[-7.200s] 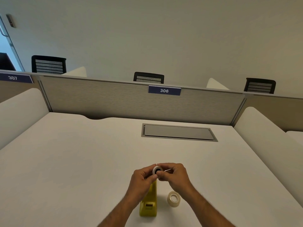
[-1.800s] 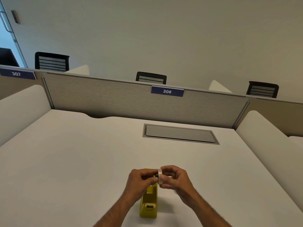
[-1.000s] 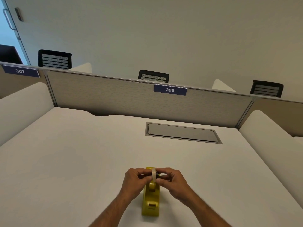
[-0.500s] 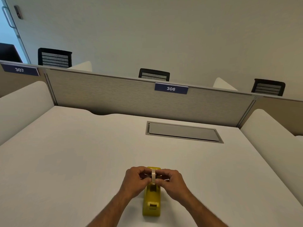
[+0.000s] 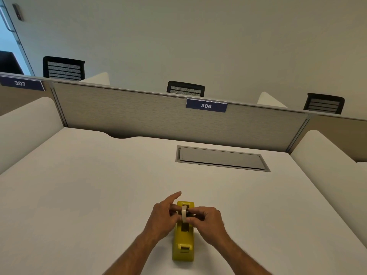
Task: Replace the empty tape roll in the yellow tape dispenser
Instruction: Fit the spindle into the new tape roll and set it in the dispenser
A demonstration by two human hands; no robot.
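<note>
The yellow tape dispenser (image 5: pixel 183 245) stands on the white desk near its front edge, cutter end toward me. A whitish tape roll (image 5: pixel 184 213) on a dark hub sits upright in the dispenser's slot at the far end. My left hand (image 5: pixel 161 219) pinches the hub from the left, its index finger stretched out and pointing away. My right hand (image 5: pixel 206 220) pinches the roll and hub from the right. The lower part of the roll is hidden inside the dispenser body.
A grey rectangular cable hatch (image 5: pixel 221 158) is set into the white desk (image 5: pixel 99 185) behind the dispenser. A fabric divider panel (image 5: pixel 139 114) labelled 306 closes the back; rounded white side panels stand left and right. Black chair backs show beyond.
Both hands have lowered the roll on its hub down into the dispenser's slot. My left index finger has lifted off and now points forward.
</note>
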